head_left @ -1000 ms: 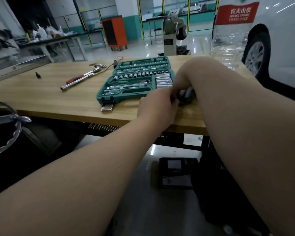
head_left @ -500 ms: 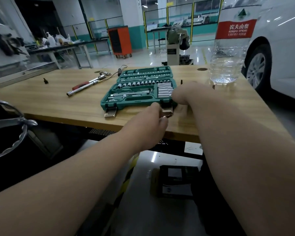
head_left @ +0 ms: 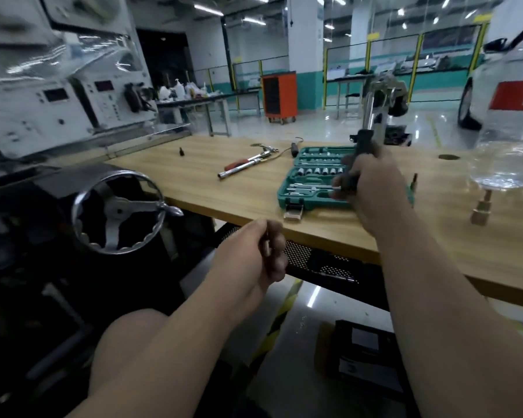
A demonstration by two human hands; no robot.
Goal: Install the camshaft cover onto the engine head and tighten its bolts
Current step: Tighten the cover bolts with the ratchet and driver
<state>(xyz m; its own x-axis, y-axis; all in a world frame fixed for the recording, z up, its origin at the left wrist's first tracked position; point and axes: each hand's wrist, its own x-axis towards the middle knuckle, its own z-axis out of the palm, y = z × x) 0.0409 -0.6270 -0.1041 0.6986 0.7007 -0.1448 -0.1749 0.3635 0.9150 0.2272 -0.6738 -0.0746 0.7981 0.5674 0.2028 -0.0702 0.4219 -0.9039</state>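
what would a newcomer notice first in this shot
The open green socket set sits mid-way along the wooden bench, with the right hand gripping a dark tool upright over it. Nearer, just off the bench edge, the left hand curls round a small metal piece. At left, a chrome handwheel gleams against dark machinery.

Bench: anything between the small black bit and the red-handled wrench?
No. In the head view, only bare bench top lies between the black bit and the red-handled wrench.
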